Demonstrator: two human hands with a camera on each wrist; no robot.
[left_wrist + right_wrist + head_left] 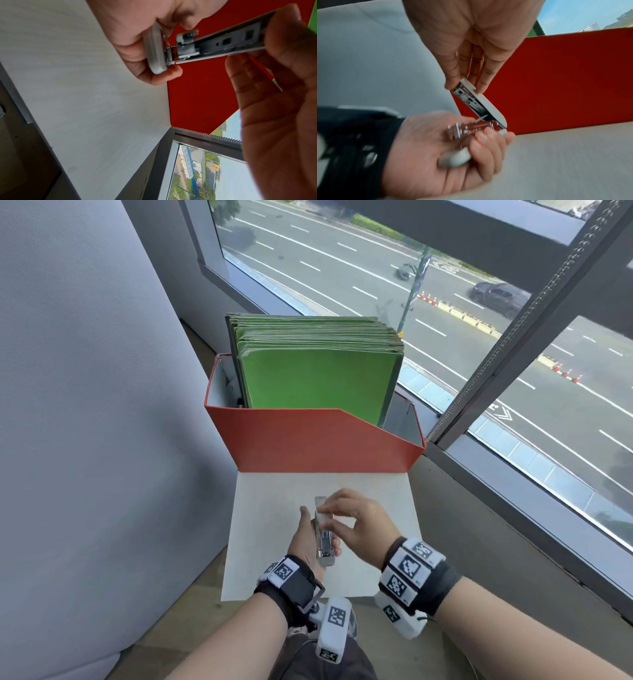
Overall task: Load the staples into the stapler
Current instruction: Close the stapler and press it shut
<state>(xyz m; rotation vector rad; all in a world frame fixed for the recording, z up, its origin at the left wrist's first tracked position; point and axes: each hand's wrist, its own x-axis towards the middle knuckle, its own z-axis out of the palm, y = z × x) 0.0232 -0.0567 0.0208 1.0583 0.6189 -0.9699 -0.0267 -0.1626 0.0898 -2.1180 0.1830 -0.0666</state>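
stapler (324, 542) held above tabletop (267, 508), long axis 6-to-12 | left hand (308, 537) curled round its base at 6 | right hand (356, 522) pinching hinged-up top cover (481, 102) at 12, nearer | staples: none visible; channel looks open

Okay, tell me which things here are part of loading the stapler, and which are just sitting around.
Part of the job:
- small white and metal stapler, swung open
- left hand, gripping its base
- right hand, pinching its raised top arm

Just sitting around:
- red cardboard file box
- green paper folders
- white board underneath

No staples visible.
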